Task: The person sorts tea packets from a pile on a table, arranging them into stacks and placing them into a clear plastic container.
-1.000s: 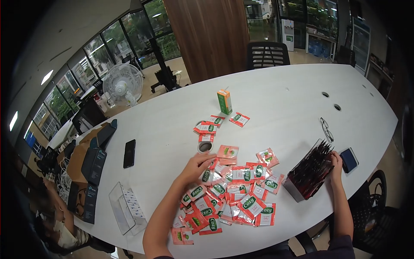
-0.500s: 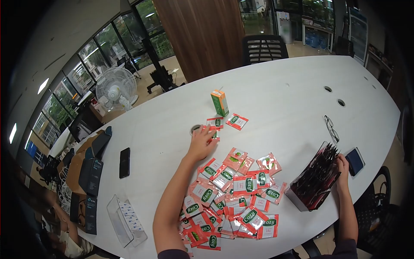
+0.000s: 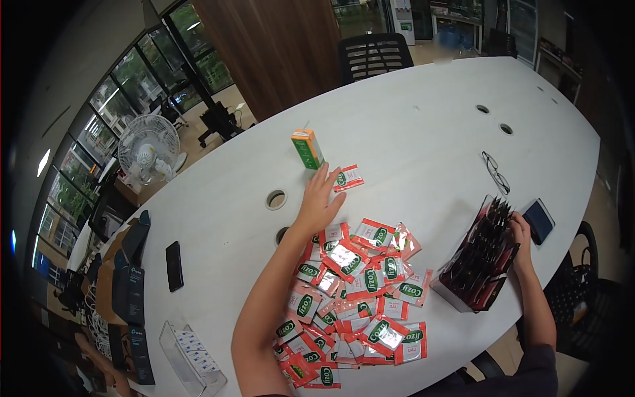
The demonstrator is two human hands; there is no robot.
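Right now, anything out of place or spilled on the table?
No spill or damage visible. One red-and-white Cozy sachet lies apart from the messy pile, by the left hand. It looks stray because the others overlap together nearer the person.

the bare left hand stretches across the white curved-edge table, fingers spread at the left edge of a lone red-and-white foil sachet; whether they touch is unclear. just beyond it stands a green-and-orange carton with a straw. closer in, a heap of overlapping red-and-white sachets marked "cozy" spreads out. the bare right hand rests against the right side of a clear plastic box packed with dark, glossy packets. near it lie thin-framed black glasses and a flat dark-blue rectangular object.
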